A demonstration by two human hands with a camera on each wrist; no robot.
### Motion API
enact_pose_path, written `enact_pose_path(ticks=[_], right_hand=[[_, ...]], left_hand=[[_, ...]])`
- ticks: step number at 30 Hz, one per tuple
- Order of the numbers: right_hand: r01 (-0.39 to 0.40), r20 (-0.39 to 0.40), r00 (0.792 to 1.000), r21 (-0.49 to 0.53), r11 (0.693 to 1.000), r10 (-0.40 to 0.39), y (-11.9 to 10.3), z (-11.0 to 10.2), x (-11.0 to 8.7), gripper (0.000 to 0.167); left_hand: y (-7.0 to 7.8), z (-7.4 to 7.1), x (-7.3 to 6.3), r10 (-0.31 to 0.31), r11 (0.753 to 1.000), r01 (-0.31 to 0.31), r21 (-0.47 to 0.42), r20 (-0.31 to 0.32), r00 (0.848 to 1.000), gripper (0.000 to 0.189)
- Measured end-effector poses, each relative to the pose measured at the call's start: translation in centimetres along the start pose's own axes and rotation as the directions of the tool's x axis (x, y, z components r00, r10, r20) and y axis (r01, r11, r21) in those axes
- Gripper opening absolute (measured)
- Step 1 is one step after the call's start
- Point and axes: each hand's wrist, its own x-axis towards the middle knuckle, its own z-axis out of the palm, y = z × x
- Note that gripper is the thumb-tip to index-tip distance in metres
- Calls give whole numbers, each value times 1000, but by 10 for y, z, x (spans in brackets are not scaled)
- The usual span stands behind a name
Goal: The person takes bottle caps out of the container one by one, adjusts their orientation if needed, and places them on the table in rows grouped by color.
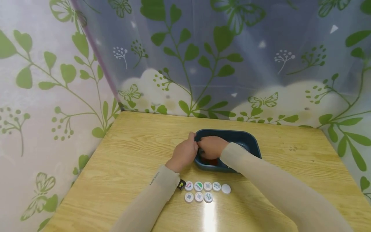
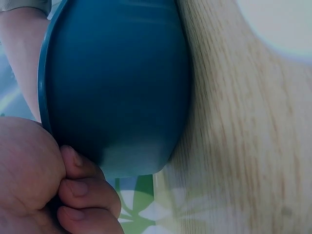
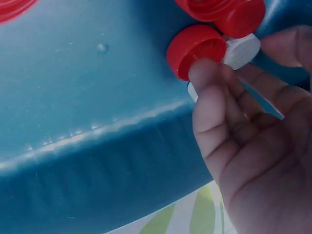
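Note:
My left hand (image 1: 185, 151) grips the left end of a dark blue plastic tub (image 1: 229, 169), its fingers curled at the rim, as the left wrist view also shows. My right hand (image 1: 213, 146) reaches down inside the tub's left end. In the right wrist view its thumb and fingers close around a white bottle cap (image 3: 242, 51). Those fingers also touch a red bottle cap (image 3: 195, 51) lying open side up. Another white piece (image 3: 192, 91) shows partly behind the fingers. More red caps (image 3: 240, 18) lie beside them.
White bottle caps, several with printed tops, lie in two rows on the wooden table (image 1: 139, 145) in front of the tub, among them a plain white cap (image 1: 226, 188). Another red cap (image 3: 14, 9) lies farther along the tub floor. A leaf-patterned curtain (image 1: 179, 64) stands behind the table.

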Motion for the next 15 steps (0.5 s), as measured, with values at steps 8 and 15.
enact_pose_path(ticks=[8,15], right_hand=[[17,-58,998,-18,1000,-18,9,0,-3,10],[-42,-84,995,180,983,58,34,-4,-21,13]], left_hand=[[2,-1,0,11,1000,-12,-9,-10,1000,31],[0,0,0,-8,1000,8,3,8,1000,33]])
